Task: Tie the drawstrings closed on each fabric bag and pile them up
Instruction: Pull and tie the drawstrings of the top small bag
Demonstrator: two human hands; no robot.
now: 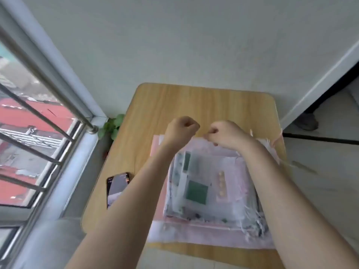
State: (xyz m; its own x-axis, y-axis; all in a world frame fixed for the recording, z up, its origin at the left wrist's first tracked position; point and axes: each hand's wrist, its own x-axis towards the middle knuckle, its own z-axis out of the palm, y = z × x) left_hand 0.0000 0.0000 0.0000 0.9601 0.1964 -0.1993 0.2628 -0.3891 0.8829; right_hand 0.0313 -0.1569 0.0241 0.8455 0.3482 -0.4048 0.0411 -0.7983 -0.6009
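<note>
With the left hand and right hand curled shut, seemingly pinched on drawstrings too blurred to be seen, above the sheer bag at centre frame, a knot could be lost if tension is released.

Two bare forearms with no sleeves showing, no watch, rings or bracelets. The left hand and right hand are uncovered, without gloves.
</note>
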